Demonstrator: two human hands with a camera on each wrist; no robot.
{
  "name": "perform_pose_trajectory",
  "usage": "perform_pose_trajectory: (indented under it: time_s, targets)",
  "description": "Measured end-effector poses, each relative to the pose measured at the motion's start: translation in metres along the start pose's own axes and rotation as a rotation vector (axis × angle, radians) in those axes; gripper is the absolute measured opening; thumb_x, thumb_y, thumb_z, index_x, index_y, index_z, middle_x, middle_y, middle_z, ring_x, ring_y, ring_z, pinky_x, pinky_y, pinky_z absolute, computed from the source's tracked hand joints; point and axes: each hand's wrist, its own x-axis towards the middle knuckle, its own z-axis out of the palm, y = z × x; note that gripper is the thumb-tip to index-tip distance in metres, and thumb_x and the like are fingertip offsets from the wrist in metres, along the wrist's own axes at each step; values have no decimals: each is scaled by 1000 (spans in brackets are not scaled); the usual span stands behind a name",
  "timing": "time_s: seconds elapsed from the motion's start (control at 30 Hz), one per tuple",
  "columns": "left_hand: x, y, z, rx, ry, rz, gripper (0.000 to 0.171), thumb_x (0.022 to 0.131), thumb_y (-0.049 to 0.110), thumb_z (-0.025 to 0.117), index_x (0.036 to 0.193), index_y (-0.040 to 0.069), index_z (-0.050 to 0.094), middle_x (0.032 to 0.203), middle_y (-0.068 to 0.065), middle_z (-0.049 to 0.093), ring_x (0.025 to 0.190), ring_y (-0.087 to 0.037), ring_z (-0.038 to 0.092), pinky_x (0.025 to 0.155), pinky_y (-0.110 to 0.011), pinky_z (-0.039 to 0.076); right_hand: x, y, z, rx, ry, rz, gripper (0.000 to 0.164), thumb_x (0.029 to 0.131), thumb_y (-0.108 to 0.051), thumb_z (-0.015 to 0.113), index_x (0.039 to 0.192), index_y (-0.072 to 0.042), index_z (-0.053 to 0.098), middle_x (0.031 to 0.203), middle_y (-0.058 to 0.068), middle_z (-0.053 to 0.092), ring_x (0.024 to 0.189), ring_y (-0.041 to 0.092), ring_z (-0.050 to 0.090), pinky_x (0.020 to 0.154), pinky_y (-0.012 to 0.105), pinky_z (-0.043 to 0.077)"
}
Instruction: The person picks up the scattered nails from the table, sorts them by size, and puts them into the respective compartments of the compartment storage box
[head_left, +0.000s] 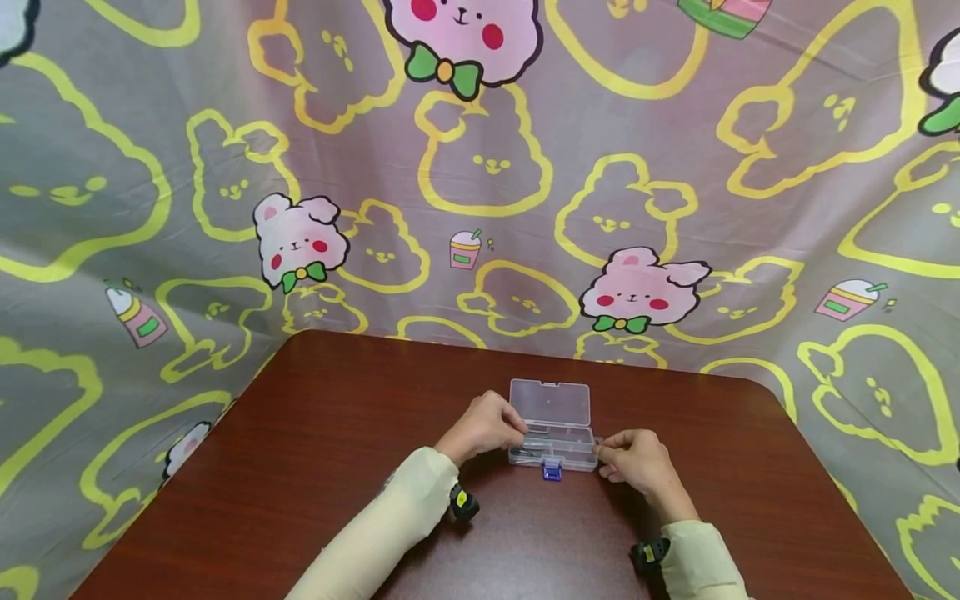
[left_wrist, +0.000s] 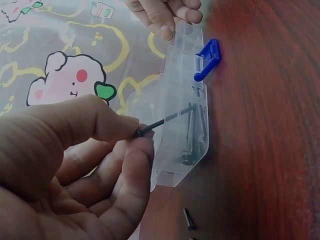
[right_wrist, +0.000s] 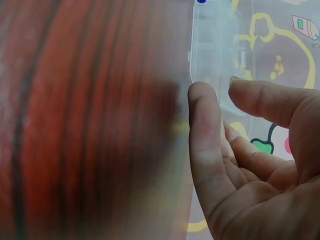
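Observation:
A clear plastic compartment box [head_left: 573,457] lies on the table with its lid [head_left: 551,402] raised at the back and a blue latch [head_left: 552,472] at the front. My left hand [head_left: 491,425] is at its left end, pinching a thin dark nail [left_wrist: 167,121] by the head between thumb and finger. The nail's far end reaches over the left compartment, where several more nails [left_wrist: 188,145] lie. At the opposite end, my right hand [head_left: 633,458] grips the box's end wall, its thumb [right_wrist: 260,97] and index finger [right_wrist: 204,115] on either side.
The box stands on a dark red-brown wooden table [head_left: 360,417]. A small loose nail [left_wrist: 189,219] lies on the tabletop near the box's left end. Behind the table hangs a grey cloth [head_left: 510,175] printed with cartoon animals.

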Motion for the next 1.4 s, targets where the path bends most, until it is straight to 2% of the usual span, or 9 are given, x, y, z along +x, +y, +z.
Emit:
perform_pose_trajectory:
  time_s: [0.2, 0.43, 0.7, 1.07, 1.4]
  targets:
    - [0, 0, 0, 28, 6, 6, 12, 72, -2, 82, 82, 6, 81, 76, 3, 67, 58, -13, 56, 50, -27, 48, 0, 1, 1, 0, -2, -6, 18, 87, -5, 76, 94, 10, 68, 76, 15, 71, 62, 25, 70, 56, 35, 58]
    - [0, 1, -1, 27, 12, 29, 10, 75, 1, 86, 82, 5, 82, 82, 3, 70, 72, -14, 57, 55, -26, 50, 0, 0, 0, 5, -11, -17, 19, 88, -5, 76, 93, 11, 68, 76, 16, 71, 62, 26, 70, 56, 35, 58]
    - [-3, -2, -6, 9, 2, 39, 8, 77, 2, 85, 83, 6, 82, 80, 3, 70, 59, -12, 57, 51, -27, 48, 1, -1, 0, -3, -6, 0, 18, 88, -5, 75, 94, 10, 68, 78, 15, 72, 63, 25, 70, 57, 35, 59]
    - [-6, -10, -16, 28, 11, 13, 10, 75, 6, 88, 82, 6, 81, 78, 3, 69, 54, -12, 55, 48, -27, 46, 0, -1, -1, -16, -3, 2, 17, 89, -5, 74, 94, 10, 68, 77, 15, 71, 63, 25, 70, 57, 35, 59]
    - [-10, -23, -25, 5, -1, 0, 13, 70, 0, 88, 78, 6, 80, 65, 2, 69, 55, -11, 60, 52, -27, 51, 0, 0, 0, -15, -8, 4, 17, 89, -5, 74, 95, 10, 68, 75, 14, 71, 62, 24, 70, 57, 35, 58]
